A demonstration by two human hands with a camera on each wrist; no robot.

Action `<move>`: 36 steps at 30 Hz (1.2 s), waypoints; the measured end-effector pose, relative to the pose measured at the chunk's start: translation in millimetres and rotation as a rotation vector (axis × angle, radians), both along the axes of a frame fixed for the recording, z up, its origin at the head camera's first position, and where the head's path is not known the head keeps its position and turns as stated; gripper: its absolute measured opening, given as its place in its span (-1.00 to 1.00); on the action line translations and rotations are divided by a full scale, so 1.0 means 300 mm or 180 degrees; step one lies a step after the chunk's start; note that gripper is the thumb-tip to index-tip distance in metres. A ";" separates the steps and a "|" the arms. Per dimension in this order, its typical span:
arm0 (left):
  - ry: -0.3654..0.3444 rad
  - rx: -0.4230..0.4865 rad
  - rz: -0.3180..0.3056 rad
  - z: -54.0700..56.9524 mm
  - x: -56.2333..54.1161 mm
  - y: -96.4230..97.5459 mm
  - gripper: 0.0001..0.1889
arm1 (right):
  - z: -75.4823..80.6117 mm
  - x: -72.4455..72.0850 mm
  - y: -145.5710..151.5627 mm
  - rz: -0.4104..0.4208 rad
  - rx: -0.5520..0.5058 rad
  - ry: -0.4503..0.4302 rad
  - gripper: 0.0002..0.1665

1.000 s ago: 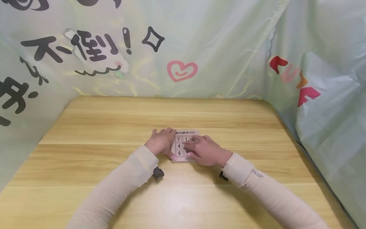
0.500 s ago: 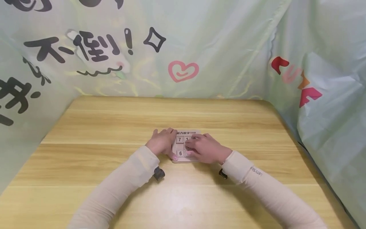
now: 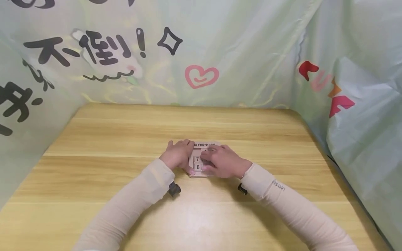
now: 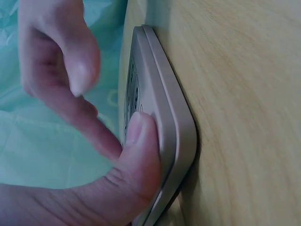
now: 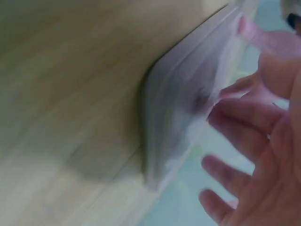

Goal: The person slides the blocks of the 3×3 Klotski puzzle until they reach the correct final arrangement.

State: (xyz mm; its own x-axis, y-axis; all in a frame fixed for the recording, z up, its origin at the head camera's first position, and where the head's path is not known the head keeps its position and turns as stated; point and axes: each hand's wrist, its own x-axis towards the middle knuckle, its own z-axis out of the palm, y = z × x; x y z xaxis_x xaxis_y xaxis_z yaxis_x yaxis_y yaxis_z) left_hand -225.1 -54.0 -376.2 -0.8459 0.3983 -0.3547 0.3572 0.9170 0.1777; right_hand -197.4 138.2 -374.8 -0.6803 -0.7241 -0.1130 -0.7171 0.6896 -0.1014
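A flat, pale number sliding puzzle (image 3: 196,152) lies on the table, with dark Chinese print along its far edge. My left hand (image 3: 177,154) grips its left side; in the left wrist view the thumb (image 4: 138,150) presses on the near corner of the puzzle's rounded frame (image 4: 162,108). Over the tiles is my right hand (image 3: 227,162), its fingertips at the middle columns, hiding much of the right side. The 7 tile (image 3: 197,159) sits directly above the 6 tile (image 3: 198,167) in the left column, and the top left slot is bare. Motion blurs the right wrist view.
The wood-grain table (image 3: 125,129) spreads around the puzzle. Printed fabric (image 3: 245,52) hangs behind it and at both sides. A small black device (image 3: 174,190) is strapped at the left wrist, another (image 3: 242,188) at the right.
The 4 tile left the left column's middle slot, then the 7 tile slid down into it, baring the top left corner. My right fingers shifted slightly over the tiles; the left hand stayed put.
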 end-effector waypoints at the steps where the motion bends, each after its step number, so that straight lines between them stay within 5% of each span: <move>1: -0.0010 -0.0003 0.0004 0.001 -0.001 -0.002 0.16 | -0.002 -0.004 0.003 -0.0062 0.0026 0.0059 -0.43; 6: -0.0033 -0.0032 -0.0004 0.004 0.001 -0.007 0.20 | -0.023 -0.024 0.007 -0.0223 0.0099 -0.0015 -0.37; 14: 0.0008 0.0018 -0.0048 -0.003 0.002 -0.008 0.19 | -0.043 -0.026 -0.021 0.0022 0.0059 -0.0149 -0.33; 19: 0.0013 0.0110 -0.0041 -0.008 -0.002 -0.015 0.21 | -0.034 -0.035 0.030 -0.0118 -0.0214 -0.0203 -0.39; 25: 0.0010 0.0132 -0.0023 -0.006 -0.001 -0.020 0.22 | -0.041 -0.032 0.121 -0.0336 -0.0455 0.0073 -0.54; 36: -0.0009 0.0146 -0.0015 -0.008 -0.001 -0.016 0.21 | -0.055 -0.010 0.154 -0.0084 -0.0203 0.0313 -0.47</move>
State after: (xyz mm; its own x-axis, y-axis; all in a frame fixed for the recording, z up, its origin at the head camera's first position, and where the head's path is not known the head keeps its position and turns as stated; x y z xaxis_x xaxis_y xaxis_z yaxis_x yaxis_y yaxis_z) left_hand -225.3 -58.8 -378.6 -0.8431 0.4181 -0.3383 0.3609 0.9062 0.2205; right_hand -200.2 184.4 -391.3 -0.7049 -0.7093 0.0009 -0.7073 0.7028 -0.0759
